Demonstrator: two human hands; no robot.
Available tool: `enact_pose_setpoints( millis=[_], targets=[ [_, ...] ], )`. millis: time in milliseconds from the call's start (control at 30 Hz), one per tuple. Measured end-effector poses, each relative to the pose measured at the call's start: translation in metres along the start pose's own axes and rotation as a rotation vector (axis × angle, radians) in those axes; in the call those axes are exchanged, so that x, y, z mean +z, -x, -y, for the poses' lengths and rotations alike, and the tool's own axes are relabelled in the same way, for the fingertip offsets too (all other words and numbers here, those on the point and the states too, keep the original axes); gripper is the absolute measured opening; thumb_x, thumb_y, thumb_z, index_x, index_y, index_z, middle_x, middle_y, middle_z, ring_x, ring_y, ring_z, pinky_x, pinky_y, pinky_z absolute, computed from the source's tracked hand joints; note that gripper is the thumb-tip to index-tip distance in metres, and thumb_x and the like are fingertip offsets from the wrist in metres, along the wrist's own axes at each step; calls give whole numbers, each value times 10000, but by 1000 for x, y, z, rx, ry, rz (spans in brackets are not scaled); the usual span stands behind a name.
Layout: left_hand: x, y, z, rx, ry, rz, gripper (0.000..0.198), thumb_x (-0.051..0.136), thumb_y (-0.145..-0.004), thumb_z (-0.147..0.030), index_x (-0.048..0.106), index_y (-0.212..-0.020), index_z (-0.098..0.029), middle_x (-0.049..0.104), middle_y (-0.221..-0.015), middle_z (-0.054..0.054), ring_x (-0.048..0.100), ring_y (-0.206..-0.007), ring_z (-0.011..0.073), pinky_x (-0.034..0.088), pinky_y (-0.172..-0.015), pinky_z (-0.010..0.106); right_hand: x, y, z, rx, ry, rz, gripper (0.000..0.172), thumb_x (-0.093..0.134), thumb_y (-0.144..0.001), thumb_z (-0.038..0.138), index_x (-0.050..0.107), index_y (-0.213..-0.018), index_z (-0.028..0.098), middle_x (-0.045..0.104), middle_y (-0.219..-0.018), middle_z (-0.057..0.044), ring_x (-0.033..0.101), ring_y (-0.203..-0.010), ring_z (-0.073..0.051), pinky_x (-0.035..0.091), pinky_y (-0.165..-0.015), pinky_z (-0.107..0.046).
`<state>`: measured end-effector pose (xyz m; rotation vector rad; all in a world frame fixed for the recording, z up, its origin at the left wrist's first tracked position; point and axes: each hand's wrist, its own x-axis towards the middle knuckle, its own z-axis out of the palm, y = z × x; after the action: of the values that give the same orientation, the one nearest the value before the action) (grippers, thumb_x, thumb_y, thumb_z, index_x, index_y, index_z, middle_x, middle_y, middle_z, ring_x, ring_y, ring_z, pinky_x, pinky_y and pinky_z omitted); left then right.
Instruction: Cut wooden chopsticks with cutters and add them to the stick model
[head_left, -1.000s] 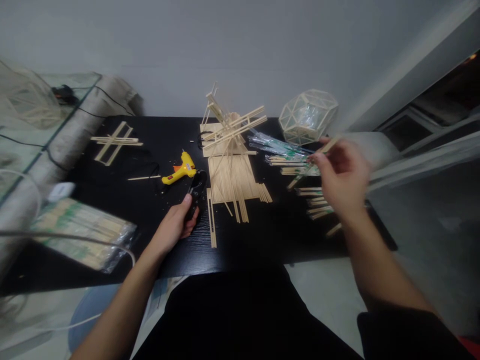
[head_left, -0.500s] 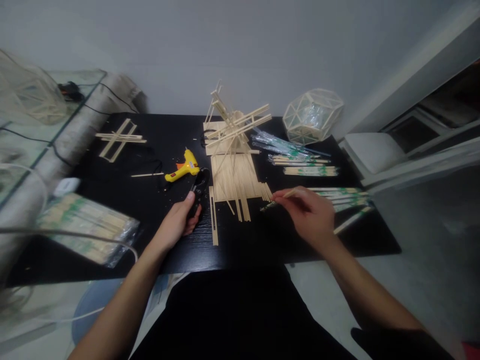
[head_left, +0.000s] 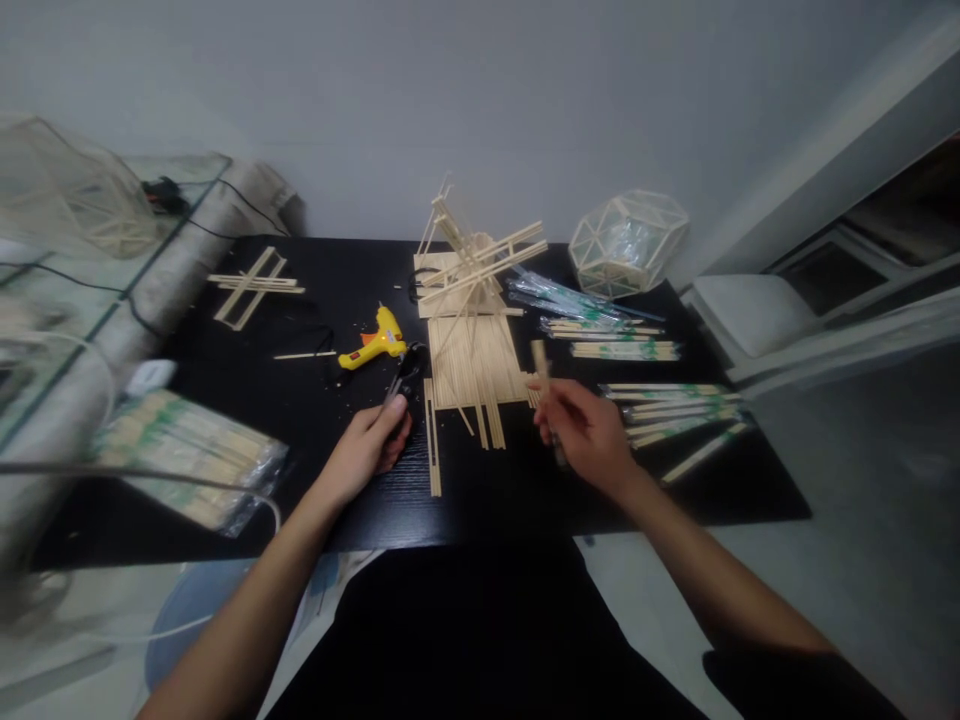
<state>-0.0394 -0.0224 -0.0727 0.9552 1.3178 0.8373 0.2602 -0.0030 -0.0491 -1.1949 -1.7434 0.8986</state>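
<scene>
My left hand (head_left: 375, 440) is closed around a pair of dark scissors (head_left: 409, 368), whose black loops point away from me. Beyond their loops lies a yellow glue gun (head_left: 375, 340). My right hand (head_left: 581, 425) grips a slim bundle of wooden sticks (head_left: 539, 358), tilted upward; its lower end, hidden partly by the fingers, seems to be in clear wrap. Between the hands stands a model of a windmill (head_left: 480, 265) made of sticks, with crossed blades, behind a flat panel of sticks (head_left: 472, 350). Short sticks (head_left: 531, 388) lie at the panel's right corner.
Wrapped stick packets (head_left: 675, 410) lie on the black table (head_left: 480, 510) at right, with a large packet (head_left: 187, 450) at left. A crossed stick frame (head_left: 255, 287) is at the back left, a geometric stick ball (head_left: 628, 243) at the back right. A cable crosses the left side.
My right hand has moved left, nearer the panel, and turned the stick bundle upright. The left hand keeps the scissors, now angled a little differently. The whole view has shifted slightly.
</scene>
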Motion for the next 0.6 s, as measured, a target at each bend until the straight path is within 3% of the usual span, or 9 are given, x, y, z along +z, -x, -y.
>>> enact_pose_setpoints(
  millis=[67,200,333,467,600],
  targets=[
    [9,4,-4,89,-60,-83,553,717,-789,-704,607,-737,-164,428,-513,-61,365,-434,74,280,-417,196,5,-1,11,28,-9,185,312,524,-1051,411,727,-1132,189,607,-613,39,556,-499,-107,461,-532,-234],
    [30,11,-14,298,-149,-163,398,774,-800,-536,744,-911,-154,642,-677,4,545,-580,128,435,-545,238,17,-4,28,40,-11,479,297,520,-1057,382,737,-1044,179,595,-601,46,546,-536,-97,428,-577,-223],
    [41,11,-17,380,-195,-170,307,760,-820,-458,770,-856,-153,735,-835,47,645,-752,173,514,-716,278,23,-6,31,75,28,550,314,512,-1061,353,723,-917,169,625,-621,37,564,-557,-94,426,-618,-223],
    [34,8,-14,383,-260,-211,323,755,-809,-470,750,-790,-147,670,-710,14,582,-657,150,476,-637,265,16,-7,28,117,54,620,333,550,-1042,383,699,-832,172,691,-689,10,587,-599,-104,418,-626,-230],
    [18,8,-10,330,-216,-319,376,768,-787,-514,702,-748,-146,557,-583,-24,486,-537,115,396,-522,241,-11,-15,22,199,67,711,334,539,-1033,377,722,-845,170,721,-728,-5,570,-599,-105,413,-624,-239]
  ],
)
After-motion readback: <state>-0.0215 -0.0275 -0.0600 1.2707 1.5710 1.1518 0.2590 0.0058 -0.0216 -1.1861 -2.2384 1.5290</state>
